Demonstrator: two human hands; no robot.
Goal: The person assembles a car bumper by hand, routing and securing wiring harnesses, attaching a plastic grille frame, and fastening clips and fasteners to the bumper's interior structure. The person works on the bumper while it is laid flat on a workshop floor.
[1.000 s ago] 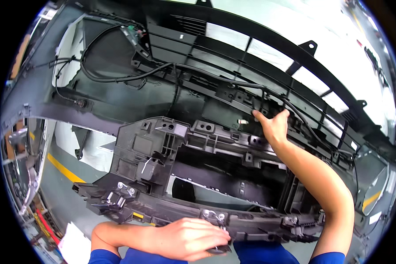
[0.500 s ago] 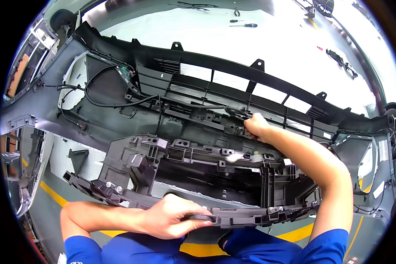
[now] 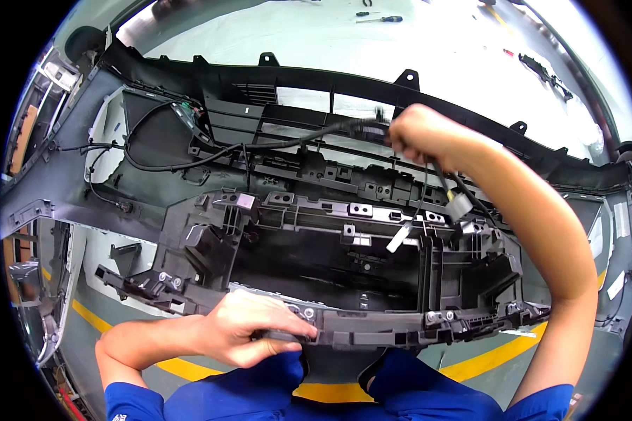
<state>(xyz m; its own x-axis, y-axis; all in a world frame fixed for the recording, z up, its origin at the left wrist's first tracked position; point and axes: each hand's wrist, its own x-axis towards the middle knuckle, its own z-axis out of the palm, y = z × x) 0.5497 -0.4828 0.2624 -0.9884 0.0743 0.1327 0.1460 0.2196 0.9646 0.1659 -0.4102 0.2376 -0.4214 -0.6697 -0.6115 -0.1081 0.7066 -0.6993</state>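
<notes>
Left hand [image 3: 249, 328] closed over the near lower edge of the black plastic carrier frame [image 3: 344, 231], steadying it. Right hand [image 3: 418, 133] raised beyond the frame's far edge, fingers pinched on the black wiring harness [image 3: 260, 147], which runs left across the grey bumper shell [image 3: 119, 203]. A grey connector [image 3: 460, 207] dangles below that hand, just above the frame. Risk, as judged: pulling hard could snag the harness on the frame's clips or strain the connector.

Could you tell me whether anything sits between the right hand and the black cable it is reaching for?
Nothing visible does: the right hand is already closed on the black cable above the black plastic frame.
</notes>
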